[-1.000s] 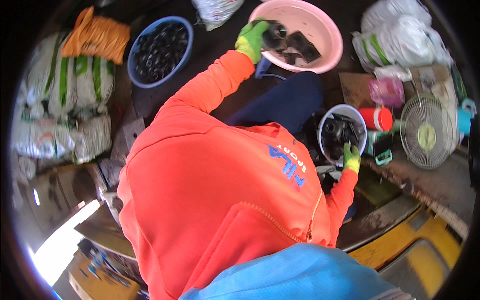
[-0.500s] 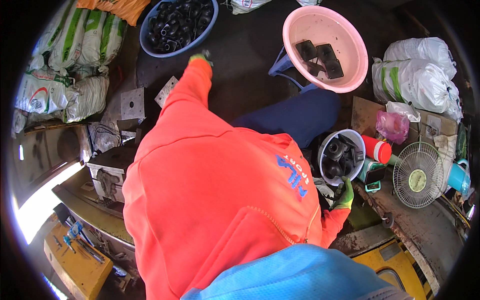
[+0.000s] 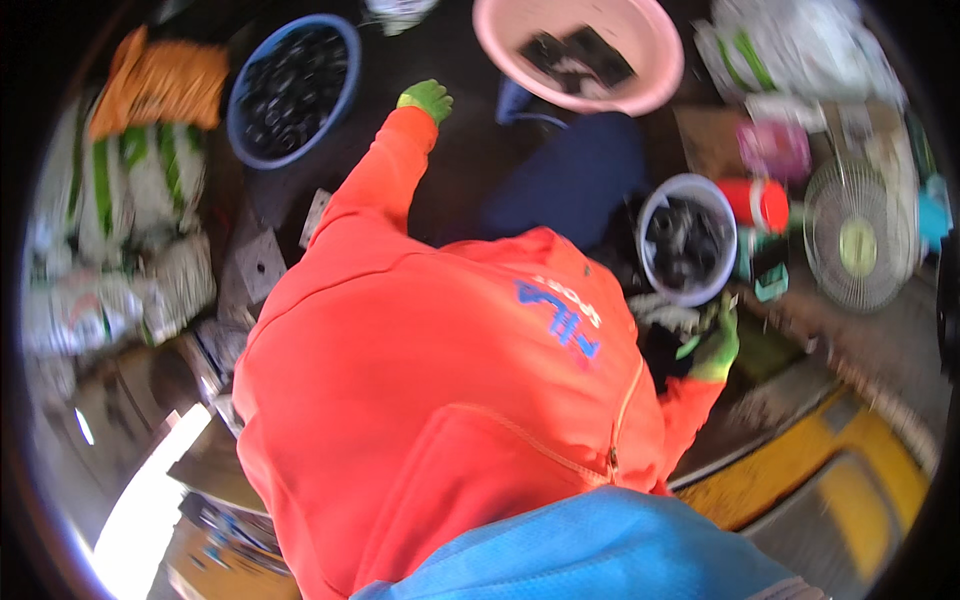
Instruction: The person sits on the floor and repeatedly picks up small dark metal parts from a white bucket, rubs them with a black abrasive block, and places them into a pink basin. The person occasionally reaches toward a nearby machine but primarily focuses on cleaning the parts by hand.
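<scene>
My left hand (image 3: pixel 427 101), in a green glove, stretches forward over the dark floor, right of a blue basin (image 3: pixel 353 75) full of small black parts (image 3: pixel 293 95). Its fingers are partly spread, and I see nothing in them. At the right, my gloved right hand (image 3: pixel 716 350) is curled just below a white tub (image 3: pixel 732 232) holding larger black moulded parts (image 3: pixel 685 240). A small pale tip shows at its fingertips, but blur hides what it holds.
A pink basin (image 3: pixel 660 85) with flat black pieces stands ahead. A fan (image 3: pixel 857 245), a red container (image 3: pixel 768 205) and white sacks (image 3: pixel 810 50) are at the right. More sacks (image 3: pixel 100 300) and a metal plate (image 3: pixel 261 265) lie left.
The view has turned and blurred. My left hand has moved right, away from the blue basin; a dark patch earlier at its fingertips no longer shows. My right hand stays below the white tub.
</scene>
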Action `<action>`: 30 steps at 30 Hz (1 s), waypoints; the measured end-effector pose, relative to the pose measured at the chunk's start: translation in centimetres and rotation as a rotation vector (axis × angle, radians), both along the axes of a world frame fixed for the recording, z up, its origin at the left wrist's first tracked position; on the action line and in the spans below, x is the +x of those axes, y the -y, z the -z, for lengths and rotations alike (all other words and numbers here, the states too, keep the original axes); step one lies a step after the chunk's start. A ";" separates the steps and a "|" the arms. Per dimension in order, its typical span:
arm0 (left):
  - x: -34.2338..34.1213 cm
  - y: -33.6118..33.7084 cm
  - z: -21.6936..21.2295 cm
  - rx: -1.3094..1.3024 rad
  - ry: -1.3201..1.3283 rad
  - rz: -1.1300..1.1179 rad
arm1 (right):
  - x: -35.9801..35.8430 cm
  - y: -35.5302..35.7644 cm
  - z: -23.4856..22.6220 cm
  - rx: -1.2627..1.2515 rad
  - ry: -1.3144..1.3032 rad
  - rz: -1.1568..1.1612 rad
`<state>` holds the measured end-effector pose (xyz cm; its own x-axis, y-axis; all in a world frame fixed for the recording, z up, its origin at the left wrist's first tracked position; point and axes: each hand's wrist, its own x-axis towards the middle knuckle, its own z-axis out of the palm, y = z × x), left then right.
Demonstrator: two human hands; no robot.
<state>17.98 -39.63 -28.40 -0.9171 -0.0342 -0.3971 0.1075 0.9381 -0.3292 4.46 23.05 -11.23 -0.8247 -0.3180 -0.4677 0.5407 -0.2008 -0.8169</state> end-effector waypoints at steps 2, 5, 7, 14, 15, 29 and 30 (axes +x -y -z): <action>-5.5 -4.5 -2.1 -0.046 0.069 0.052 | 0.6 -0.6 0.0 0.185 -0.100 0.214; -11.7 -13.5 -6.3 1.439 -0.532 -0.603 | 1.4 -2.1 0.5 0.019 -0.048 0.418; -14.7 -19.7 -8.9 1.917 -0.800 -0.613 | 1.6 -2.9 1.0 -0.015 -0.059 0.516; -20.6 -36.3 -9.2 1.077 -0.168 0.334 | 1.8 -2.9 1.6 -0.045 0.056 0.557; -20.6 -37.5 -8.8 0.935 -0.174 0.319 | 1.8 -2.6 1.1 -0.033 0.041 0.533; -17.2 -39.4 -17.7 1.365 -0.315 0.283 | 2.7 2.9 0.2 0.136 -0.105 0.365; -16.6 -39.5 -19.2 1.409 -0.485 0.432 | 3.0 3.4 -0.7 0.064 -0.069 0.420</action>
